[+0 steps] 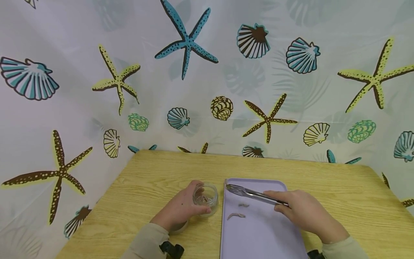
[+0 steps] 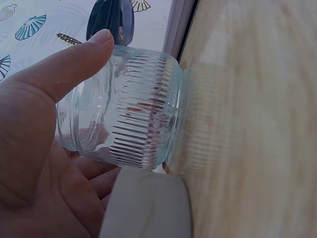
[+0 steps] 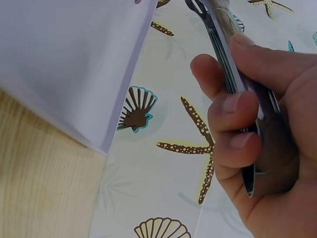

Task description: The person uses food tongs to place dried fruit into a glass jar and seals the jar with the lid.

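My left hand (image 1: 182, 205) grips a clear glass jar (image 1: 210, 208), its thumb along one side and fingers round the other. Ribbed walls show in the left wrist view, with small reddish-brown bits (image 2: 156, 106) inside near the base. In my right hand (image 1: 302, 212) are metal tongs (image 1: 258, 195), fingers wrapped round both arms in the right wrist view. Their tips point left, over the far left corner of a lilac tray (image 1: 262, 237), close to the jar. Two small, thin greyish-brown pieces lie on the tray, a curved one (image 1: 236, 216) and a shorter one (image 1: 244, 205).
Partly hidden under my left wrist is a pale round object (image 1: 179, 228), white in the left wrist view. The wood-grain table (image 1: 155, 172) ends at a white curtain (image 1: 207, 90) printed with starfish and shells, hanging behind and along the sides.
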Available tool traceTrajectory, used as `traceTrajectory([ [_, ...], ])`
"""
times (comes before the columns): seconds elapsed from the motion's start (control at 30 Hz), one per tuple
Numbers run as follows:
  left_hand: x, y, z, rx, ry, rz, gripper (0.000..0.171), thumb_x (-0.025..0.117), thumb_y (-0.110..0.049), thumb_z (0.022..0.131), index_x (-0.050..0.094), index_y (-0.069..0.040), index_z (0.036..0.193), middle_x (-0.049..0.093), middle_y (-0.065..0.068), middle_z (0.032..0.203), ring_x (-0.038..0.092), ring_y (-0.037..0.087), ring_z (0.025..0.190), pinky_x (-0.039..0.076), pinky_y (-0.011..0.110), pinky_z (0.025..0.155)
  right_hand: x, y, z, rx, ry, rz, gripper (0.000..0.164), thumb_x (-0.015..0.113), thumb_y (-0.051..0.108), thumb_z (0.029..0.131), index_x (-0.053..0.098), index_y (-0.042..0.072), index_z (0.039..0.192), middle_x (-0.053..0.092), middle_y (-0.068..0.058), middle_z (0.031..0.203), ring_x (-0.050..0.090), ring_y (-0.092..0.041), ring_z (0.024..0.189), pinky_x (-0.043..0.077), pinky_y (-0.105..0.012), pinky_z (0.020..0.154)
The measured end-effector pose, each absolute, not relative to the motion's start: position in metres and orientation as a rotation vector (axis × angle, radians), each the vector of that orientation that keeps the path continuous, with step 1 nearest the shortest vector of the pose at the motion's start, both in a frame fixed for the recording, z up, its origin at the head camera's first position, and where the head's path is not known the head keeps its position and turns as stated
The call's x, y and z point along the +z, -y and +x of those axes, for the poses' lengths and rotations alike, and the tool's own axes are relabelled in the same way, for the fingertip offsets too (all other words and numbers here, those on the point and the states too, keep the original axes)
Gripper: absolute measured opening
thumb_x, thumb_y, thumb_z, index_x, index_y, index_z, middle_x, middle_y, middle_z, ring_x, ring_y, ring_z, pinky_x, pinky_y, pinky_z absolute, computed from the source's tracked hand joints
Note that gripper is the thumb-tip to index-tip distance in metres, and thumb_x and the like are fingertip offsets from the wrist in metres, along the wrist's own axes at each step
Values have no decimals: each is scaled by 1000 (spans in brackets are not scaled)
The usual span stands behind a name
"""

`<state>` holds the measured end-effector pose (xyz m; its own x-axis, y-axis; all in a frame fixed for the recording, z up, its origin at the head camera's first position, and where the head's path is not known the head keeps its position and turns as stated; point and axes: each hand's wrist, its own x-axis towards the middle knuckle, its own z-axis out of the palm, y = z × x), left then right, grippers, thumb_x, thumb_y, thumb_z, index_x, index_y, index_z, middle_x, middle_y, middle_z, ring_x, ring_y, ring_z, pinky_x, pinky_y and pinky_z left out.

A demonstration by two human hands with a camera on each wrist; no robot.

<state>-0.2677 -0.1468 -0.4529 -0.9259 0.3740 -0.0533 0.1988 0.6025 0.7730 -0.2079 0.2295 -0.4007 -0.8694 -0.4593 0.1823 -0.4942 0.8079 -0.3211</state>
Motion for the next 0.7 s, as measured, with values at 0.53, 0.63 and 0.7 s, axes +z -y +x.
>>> traceTrajectory([
  [0.53, -453, 147, -268, 1245, -2602, 484, 99, 85, -50, 79, 32, -13, 154, 48, 8, 151, 46, 26, 138, 38, 51, 110, -393, -219, -200, 628, 2795, 825, 47, 76, 24, 92, 65, 33, 137, 64, 22, 87, 43, 0, 60, 40, -23, 56],
  [0.63, -453, 147, -269, 1231, -2610, 484, 98, 85, -51, 79, 33, -14, 154, 48, 8, 151, 47, 27, 137, 39, 52, 109, -392, -216, -198, 630, 2777, 835, 48, 76, 23, 92, 65, 33, 137, 68, 20, 93, 44, 0, 61, 41, -23, 56],
  [0.7, -454, 147, -269, 1216, -2618, 484, 98, 84, -52, 79, 33, -14, 154, 49, 8, 151, 47, 27, 137, 40, 52, 108, -391, -213, -198, 627, 2768, 842, 48, 76, 22, 92, 65, 33, 137, 69, 19, 96, 46, 0, 62, 41, -23, 56],
])
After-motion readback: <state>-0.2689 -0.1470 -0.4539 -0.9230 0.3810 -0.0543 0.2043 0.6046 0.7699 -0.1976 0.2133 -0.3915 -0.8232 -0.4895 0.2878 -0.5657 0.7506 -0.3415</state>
